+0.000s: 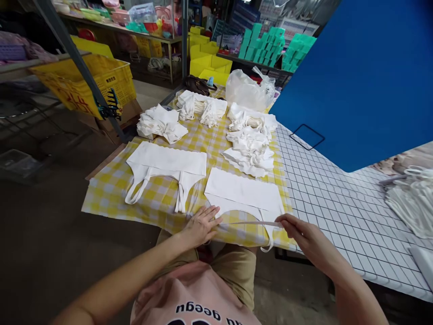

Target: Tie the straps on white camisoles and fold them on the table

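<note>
Upside-down shirt [192, 293] lettering, partly "geegu".

This is a small workshop or storeroom for sewn goods. Stacks of white cloth pieces [249, 143] lie on a table with a checked cloth [111, 185], and yellow crates [101, 81], green bins [267, 43] and loaded shelves [135, 27] stand around.

The person wears a pale pink top with dark letters printed across the chest, seen upside down from this view. Below it are khaki shorts. Both arms are bare, with no sleeves, watch or rings visible on the left hand [200, 225] or the right hand [297, 231].
</note>
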Action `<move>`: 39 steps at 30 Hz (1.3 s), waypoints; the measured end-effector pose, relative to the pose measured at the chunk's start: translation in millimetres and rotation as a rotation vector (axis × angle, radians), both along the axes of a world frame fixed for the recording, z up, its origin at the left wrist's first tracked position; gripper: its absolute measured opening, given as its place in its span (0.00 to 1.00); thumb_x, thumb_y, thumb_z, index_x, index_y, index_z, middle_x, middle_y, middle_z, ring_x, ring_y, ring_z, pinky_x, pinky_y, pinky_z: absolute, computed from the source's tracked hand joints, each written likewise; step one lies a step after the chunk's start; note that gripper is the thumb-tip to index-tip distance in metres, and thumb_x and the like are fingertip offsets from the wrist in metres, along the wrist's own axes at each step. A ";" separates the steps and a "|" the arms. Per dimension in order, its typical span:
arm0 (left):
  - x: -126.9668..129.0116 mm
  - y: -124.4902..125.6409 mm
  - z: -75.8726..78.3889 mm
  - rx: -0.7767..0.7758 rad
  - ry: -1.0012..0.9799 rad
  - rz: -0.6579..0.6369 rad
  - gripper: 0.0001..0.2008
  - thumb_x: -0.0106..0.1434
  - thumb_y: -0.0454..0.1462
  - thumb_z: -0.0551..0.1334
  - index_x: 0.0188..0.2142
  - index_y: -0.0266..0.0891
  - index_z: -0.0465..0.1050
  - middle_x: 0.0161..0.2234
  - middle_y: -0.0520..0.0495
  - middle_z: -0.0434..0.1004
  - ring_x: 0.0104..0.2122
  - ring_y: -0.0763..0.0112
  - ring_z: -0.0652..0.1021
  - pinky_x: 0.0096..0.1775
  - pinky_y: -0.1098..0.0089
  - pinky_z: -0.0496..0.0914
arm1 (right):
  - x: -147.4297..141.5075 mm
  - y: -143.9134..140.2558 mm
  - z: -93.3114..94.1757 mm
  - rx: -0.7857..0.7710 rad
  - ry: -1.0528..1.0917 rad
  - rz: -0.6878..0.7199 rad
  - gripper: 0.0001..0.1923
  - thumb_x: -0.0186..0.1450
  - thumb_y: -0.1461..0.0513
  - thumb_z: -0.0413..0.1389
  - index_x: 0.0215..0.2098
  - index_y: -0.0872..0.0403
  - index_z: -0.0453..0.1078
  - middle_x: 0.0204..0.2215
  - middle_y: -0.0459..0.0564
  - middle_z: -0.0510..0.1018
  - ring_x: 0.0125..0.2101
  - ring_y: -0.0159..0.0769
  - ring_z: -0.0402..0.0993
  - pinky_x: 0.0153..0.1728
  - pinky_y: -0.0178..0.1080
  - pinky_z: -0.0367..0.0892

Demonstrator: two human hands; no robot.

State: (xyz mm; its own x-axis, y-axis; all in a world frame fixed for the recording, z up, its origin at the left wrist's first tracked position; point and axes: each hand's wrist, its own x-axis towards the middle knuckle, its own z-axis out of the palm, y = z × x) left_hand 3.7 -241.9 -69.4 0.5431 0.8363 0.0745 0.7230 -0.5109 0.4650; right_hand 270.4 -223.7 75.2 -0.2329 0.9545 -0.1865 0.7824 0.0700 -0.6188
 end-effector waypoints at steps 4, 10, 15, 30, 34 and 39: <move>19.8 14.6 46.1 -0.201 -0.231 0.097 0.20 0.61 0.40 0.57 0.53 0.38 0.63 0.55 0.42 0.64 0.57 0.64 0.62 0.59 0.55 0.47 | -21.8 15.2 10.9 0.018 -0.024 0.174 0.15 0.61 0.51 0.47 0.27 0.50 0.68 0.20 0.48 0.73 0.20 0.35 0.64 0.20 0.34 0.55; 57.8 32.9 101.8 -0.614 -0.796 -0.043 0.18 0.58 0.47 0.58 0.41 0.36 0.71 0.35 0.46 0.77 0.38 0.67 0.76 0.43 0.68 0.67 | -41.2 22.3 21.7 0.012 -0.039 0.309 0.13 0.63 0.52 0.44 0.30 0.50 0.64 0.22 0.47 0.73 0.21 0.33 0.63 0.22 0.34 0.56; 63.3 32.1 98.0 -0.871 -1.038 0.031 0.22 0.57 0.51 0.55 0.28 0.33 0.70 0.13 0.54 0.65 0.19 0.74 0.72 0.30 0.73 0.66 | -32.1 21.6 8.4 0.097 -0.164 0.350 0.09 0.65 0.59 0.42 0.39 0.50 0.61 0.26 0.47 0.72 0.24 0.33 0.64 0.24 0.34 0.59; 26.8 63.9 56.1 -0.206 -0.256 0.032 0.10 0.60 0.38 0.58 0.36 0.36 0.75 0.36 0.48 0.74 0.37 0.68 0.72 0.40 0.72 0.63 | -52.6 26.5 -80.2 0.365 -0.015 0.092 0.14 0.57 0.69 0.42 0.33 0.54 0.68 0.28 0.50 0.71 0.30 0.37 0.67 0.31 0.36 0.61; 26.7 93.1 33.2 0.067 -0.003 -0.019 0.10 0.59 0.34 0.59 0.41 0.37 0.72 0.42 0.45 0.71 0.44 0.65 0.69 0.46 0.67 0.63 | -59.5 30.6 -91.6 0.182 0.348 -0.080 0.17 0.55 0.66 0.45 0.42 0.53 0.65 0.25 0.46 0.72 0.26 0.33 0.68 0.31 0.36 0.63; 35.7 104.3 21.9 0.194 0.193 -0.141 0.06 0.60 0.35 0.58 0.34 0.35 0.72 0.38 0.43 0.71 0.41 0.63 0.70 0.40 0.66 0.66 | -67.6 31.6 -104.1 0.047 0.678 -0.287 0.08 0.54 0.59 0.54 0.31 0.54 0.67 0.23 0.47 0.75 0.28 0.35 0.71 0.33 0.38 0.64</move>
